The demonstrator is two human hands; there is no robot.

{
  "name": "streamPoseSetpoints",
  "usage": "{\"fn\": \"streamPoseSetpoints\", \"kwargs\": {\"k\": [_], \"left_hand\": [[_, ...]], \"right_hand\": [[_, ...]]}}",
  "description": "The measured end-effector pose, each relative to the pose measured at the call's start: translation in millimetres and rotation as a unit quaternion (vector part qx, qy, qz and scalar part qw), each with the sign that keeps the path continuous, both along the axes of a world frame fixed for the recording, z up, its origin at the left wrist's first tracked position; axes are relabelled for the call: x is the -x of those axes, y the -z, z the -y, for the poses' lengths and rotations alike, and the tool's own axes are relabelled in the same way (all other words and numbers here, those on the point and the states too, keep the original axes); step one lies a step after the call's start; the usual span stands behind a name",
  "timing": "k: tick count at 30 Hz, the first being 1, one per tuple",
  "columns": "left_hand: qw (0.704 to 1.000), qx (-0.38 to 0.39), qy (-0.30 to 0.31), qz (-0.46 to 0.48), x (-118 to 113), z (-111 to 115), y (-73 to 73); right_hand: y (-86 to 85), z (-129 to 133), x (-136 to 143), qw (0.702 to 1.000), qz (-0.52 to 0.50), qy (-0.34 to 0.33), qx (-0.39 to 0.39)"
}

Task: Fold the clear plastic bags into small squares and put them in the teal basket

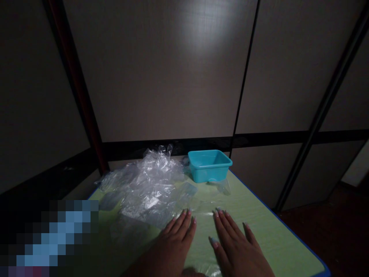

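My left hand [175, 244] lies palm down, fingers stretched out, at the near edge of a heap of clear plastic bags [152, 184]. To its right, my right hand [238, 246] also rests flat with its fingers a little spread. Thin clear plastic film [204, 213] shows by glints between and ahead of the fingertips; its full outline is hard to make out. More shiny film catches light near the wrists at the bottom. Beyond my hands stands a turquoise plastic basket [210, 174], with a scrap of clear plastic [223, 186] at its front.
The light green table [259, 215] has a blue edge on the right. Behind it rise wardrobe doors [173, 77] with dark strips, close to the basket and bags. Dark reddish floor [340, 219] shows at the right. A blurred-out patch covers the lower left.
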State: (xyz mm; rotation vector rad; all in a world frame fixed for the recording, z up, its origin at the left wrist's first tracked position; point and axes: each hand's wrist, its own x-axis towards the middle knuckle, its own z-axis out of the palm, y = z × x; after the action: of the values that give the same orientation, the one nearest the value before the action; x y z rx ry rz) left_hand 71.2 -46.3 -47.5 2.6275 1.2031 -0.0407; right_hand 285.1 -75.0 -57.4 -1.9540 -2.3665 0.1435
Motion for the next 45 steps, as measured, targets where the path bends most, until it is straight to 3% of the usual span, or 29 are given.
{"fn": "streamPoseSetpoints", "kwargs": {"k": [4, 12, 17, 23, 37, 42, 45], "left_hand": [[0.999, -0.003, -0.047, -0.010, 1, 3, -5.8], [0.998, 0.008, 0.056, 0.021, -41, 5, -30.3], [0.994, -0.015, 0.086, 0.065, -56, -2, -31.1], [0.997, -0.017, 0.046, 0.060, -50, -13, -21.1], [0.987, -0.099, -0.128, 0.000, -13, -21, -5.6], [0.984, -0.113, -0.135, 0.013, -13, -24, -5.8], [0.988, -0.114, -0.095, 0.047, -15, -21, -13.5]], "right_hand": [[-1.5, -1, 1, 1.000, -0.007, 0.001, -0.003], [-8.5, -2, -1, 0.999, 0.007, 0.003, 0.043], [-10.4, 1, -1, 0.999, 0.002, -0.005, 0.046], [-17.1, 4, 4, 0.998, -0.039, 0.007, 0.047], [-9.2, 9, 2, 0.999, -0.029, 0.007, -0.011], [-5.5, 7, 2, 0.999, -0.029, 0.008, -0.024], [-4.0, 7, 1, 0.999, -0.029, 0.007, -0.028]]}}
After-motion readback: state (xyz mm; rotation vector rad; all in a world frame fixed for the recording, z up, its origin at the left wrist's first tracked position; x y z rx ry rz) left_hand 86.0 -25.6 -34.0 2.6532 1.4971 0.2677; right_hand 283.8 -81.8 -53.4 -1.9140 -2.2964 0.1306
